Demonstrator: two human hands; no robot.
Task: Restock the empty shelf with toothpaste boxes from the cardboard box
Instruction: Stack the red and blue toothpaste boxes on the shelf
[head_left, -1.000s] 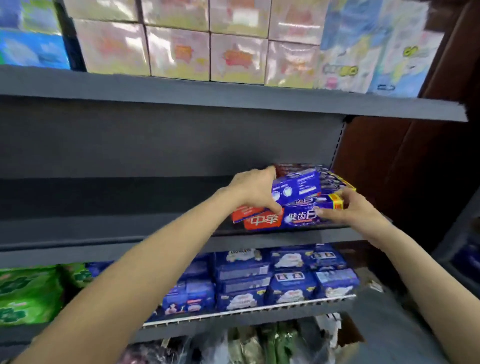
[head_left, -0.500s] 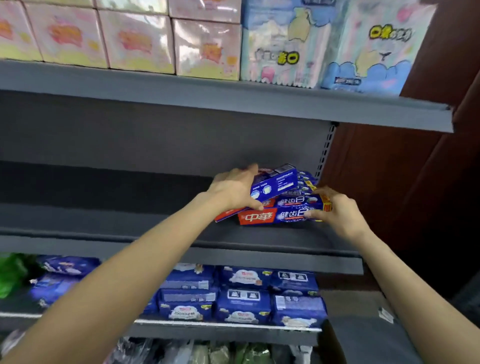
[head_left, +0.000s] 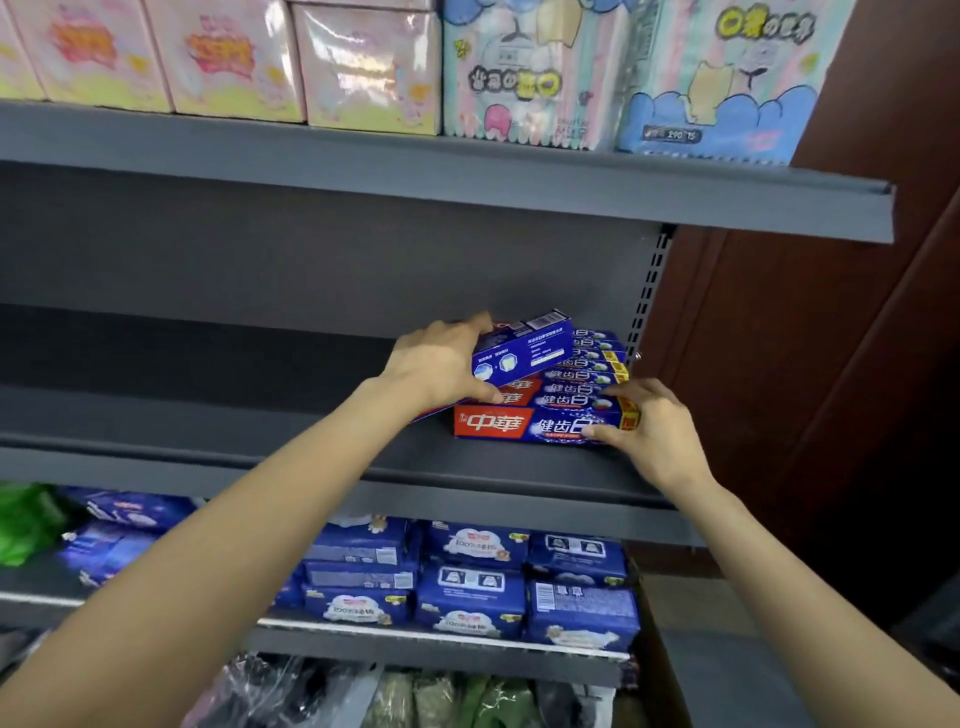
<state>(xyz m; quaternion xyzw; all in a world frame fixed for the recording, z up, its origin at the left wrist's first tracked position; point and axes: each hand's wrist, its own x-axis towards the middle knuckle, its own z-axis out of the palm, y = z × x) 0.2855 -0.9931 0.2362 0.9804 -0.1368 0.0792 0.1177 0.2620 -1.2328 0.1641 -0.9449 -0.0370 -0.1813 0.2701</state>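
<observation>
The row of red-and-blue cardboard toothpaste boxes (head_left: 563, 400) lies at the right end of the dark grey metal middle shelf (head_left: 260, 457), and every place below is told from that row. Over the last second the left hand (head_left: 441, 366) has tipped its blue toothpaste box (head_left: 524, 349) further up, so that it now slants across the top of the row with its printed back outward; the fingers and thumb curl round the box's left end. The right hand (head_left: 641, 423) has stayed at the row's right end, thumb and fingertips pinching the end of the front red-and-blue box (head_left: 540, 425), seemingly to square it up. I judge the slanted box is about to be laid down, while nearly all the shelf to the left of the row lies bare, so the restocking looks barely begun. The cardboard supply box cannot be picked out for certain. Directly above the row, the upper grey shelf (head_left: 467, 176) carries pink packs (head_left: 363, 67) and pale blue cartoon-printed packs (head_left: 717, 78). Below the row sit dark blue wrapped packs (head_left: 467, 587), with green packs (head_left: 26, 519) far left of them. To the right of the row stands a dark brown panel (head_left: 810, 364).
</observation>
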